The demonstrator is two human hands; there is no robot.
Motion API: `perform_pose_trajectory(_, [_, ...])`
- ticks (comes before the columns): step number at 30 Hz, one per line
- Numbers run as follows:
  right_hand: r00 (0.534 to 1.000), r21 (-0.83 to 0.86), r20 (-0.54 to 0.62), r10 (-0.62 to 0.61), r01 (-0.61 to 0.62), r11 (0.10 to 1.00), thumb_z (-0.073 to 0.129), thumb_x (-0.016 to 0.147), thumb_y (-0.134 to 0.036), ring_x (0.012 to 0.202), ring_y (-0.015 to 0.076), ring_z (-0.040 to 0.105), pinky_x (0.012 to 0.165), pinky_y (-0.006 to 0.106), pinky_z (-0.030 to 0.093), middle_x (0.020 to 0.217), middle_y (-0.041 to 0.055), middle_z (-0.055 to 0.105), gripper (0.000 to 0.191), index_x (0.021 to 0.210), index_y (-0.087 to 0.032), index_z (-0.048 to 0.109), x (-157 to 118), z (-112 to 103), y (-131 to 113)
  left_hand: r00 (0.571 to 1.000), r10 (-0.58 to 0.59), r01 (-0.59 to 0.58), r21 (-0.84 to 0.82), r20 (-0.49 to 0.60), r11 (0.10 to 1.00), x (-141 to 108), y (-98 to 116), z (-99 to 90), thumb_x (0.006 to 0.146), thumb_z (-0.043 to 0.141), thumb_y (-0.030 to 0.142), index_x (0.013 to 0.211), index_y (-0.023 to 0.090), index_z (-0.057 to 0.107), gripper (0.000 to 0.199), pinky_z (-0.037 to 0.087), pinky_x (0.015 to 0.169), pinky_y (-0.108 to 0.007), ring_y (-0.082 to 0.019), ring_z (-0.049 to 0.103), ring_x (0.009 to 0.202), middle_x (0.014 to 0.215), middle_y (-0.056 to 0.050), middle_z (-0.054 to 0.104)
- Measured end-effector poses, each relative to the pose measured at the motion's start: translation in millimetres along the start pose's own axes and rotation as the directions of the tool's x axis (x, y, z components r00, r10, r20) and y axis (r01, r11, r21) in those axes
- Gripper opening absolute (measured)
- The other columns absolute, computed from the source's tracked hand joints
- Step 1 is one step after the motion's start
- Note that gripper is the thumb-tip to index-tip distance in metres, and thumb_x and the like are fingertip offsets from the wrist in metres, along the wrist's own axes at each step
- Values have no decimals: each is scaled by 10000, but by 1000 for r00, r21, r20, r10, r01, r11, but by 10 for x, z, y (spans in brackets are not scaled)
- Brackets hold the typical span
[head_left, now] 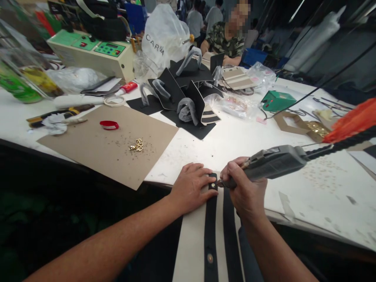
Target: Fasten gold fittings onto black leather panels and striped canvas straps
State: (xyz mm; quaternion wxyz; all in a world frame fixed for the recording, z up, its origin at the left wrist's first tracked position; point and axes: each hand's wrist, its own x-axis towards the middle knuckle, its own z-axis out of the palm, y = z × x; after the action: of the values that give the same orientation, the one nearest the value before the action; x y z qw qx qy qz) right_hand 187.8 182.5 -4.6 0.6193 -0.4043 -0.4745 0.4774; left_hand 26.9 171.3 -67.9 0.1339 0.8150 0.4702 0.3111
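My right hand (249, 196) grips a grey electric screwdriver (273, 162), held nearly level with its tip pointing left. The tip is beside a small metal fastener (213, 185) on a black strap (210, 223); whether it touches, I cannot tell. Under the strap lies a cream panel (189, 246) with black stripes, its far end at the table edge. My left hand (190, 186) lies flat on that end, fingers stretched toward the strap and thumb below the fastener. A second fastener (210, 257) shows lower on the strap.
Gold metal hardware (136, 145) and a red ring (109, 125) lie on a brown board (117, 160). Black panels with wrapped handles (188, 111) are piled mid-table. A green box (277, 101) stands right, near orange material (354, 119). A person (226, 39) sits across the table.
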Motion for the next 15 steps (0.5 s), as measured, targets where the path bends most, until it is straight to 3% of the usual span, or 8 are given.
perform_pose_trajectory(8, [999,-89,17,-33,34,995,751,913,-278,578,139,587,595,289,493,665,-12,584,215,875,-165,573,5,-5,59,999,-19,19,1,39,1000,17,5,-38,885,771,501,1157,322,748,326,322,1153,-507,-284,524,1332,1349,59,675])
perform_pose_trajectory(15, [989,-146,129,-68,86,985,710,940,-274,571,124,571,625,300,481,658,-23,567,210,838,-174,556,22,-42,81,999,-20,20,0,51,1000,13,20,-44,893,764,483,1144,315,756,302,317,1148,-501,-294,517,1341,1357,40,671])
